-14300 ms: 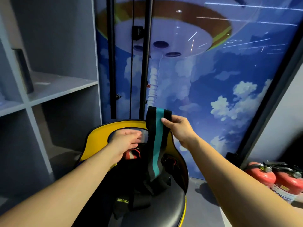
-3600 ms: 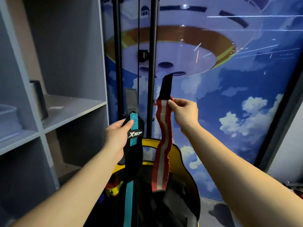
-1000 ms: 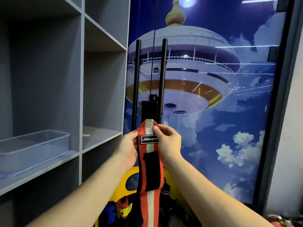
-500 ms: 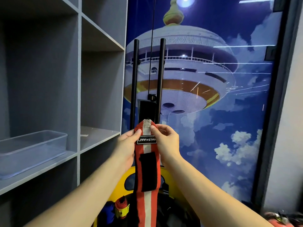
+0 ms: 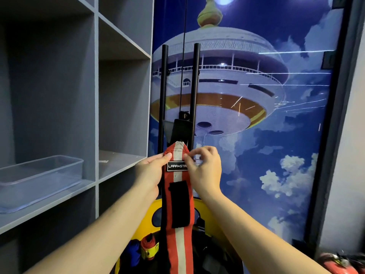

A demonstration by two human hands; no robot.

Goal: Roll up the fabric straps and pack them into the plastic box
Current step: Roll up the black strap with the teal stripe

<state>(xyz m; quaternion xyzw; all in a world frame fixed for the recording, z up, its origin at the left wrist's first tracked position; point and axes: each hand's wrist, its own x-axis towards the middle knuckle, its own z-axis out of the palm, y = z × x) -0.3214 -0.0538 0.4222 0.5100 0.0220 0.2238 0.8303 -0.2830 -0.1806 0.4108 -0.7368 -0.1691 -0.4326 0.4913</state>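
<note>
Two hands, left hand (image 5: 152, 171) and right hand (image 5: 205, 171), pinched the folded top of a red-and-white fabric strap (image 5: 178, 204) at centre frame. Soft, light and limp, it looked best rolled from that top fold, then carried to the clear plastic box (image 5: 39, 178) at left.

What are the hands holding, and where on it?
Both hands hold the red and white strap by its folded top end: the left hand pinches the left edge, the right hand the right edge, beside the label.

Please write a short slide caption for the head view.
Both hands pinch the top of a hanging red strap, beside a shelved plastic box.
</note>
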